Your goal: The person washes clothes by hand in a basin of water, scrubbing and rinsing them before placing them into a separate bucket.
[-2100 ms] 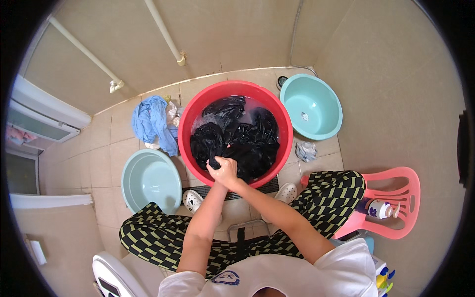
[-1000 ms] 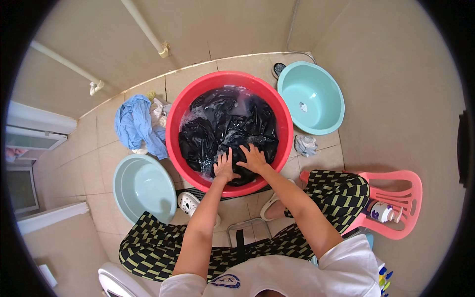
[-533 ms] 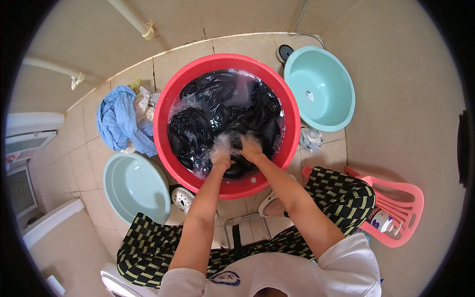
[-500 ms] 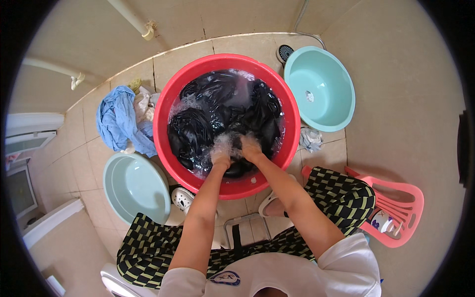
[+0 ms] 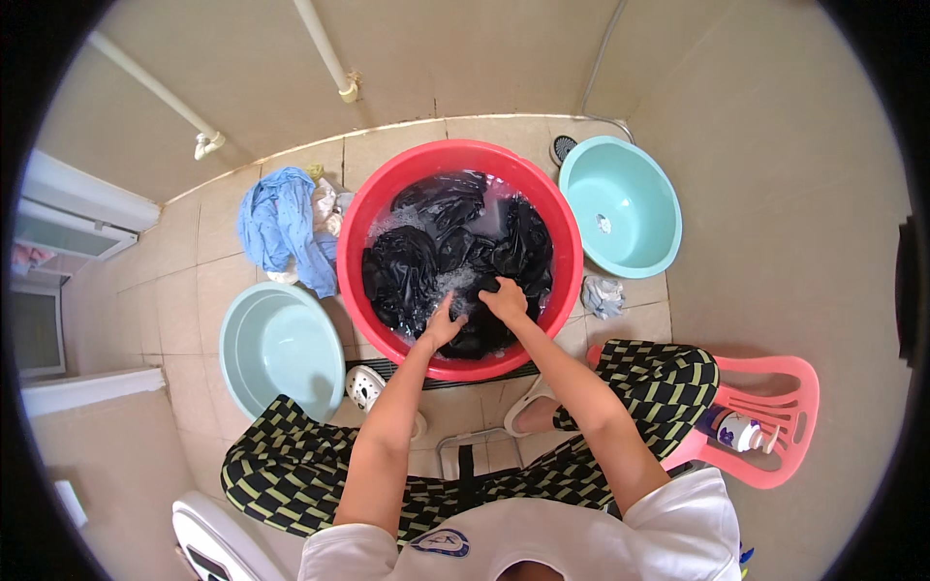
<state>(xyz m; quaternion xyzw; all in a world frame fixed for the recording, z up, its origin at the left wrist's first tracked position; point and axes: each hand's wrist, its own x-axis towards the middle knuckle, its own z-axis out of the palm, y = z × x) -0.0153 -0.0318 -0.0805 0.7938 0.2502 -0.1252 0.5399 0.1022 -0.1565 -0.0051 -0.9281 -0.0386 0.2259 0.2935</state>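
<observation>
A large red basin (image 5: 355, 208) holds soaked black clothes (image 5: 405, 266) in cloudy, foamy water. Both hands reach into its near half, just above the water line. My left hand (image 5: 441, 327) has thumb and fingers apart, its fingertips at the edge of the wet cloth. To its right, my right hand (image 5: 507, 302) curls its fingers onto a bunch of black cloth. Foam floats between the clothes and hides part of them below the surface.
A pale blue basin (image 5: 235, 344) stands at left, a turquoise basin (image 5: 654, 208) at right. Blue and white clothes (image 5: 276, 218) lie on the tiles, with a grey cloth (image 5: 603, 296) opposite. A pink chair (image 5: 794, 373) bears a pump bottle (image 5: 738, 431). A shower head (image 5: 563, 148) lies behind.
My hands have come up out of the splashing foam, and more of the fingers shows. The splash has settled. The view has tilted, so the pump bottle shows more fully.
</observation>
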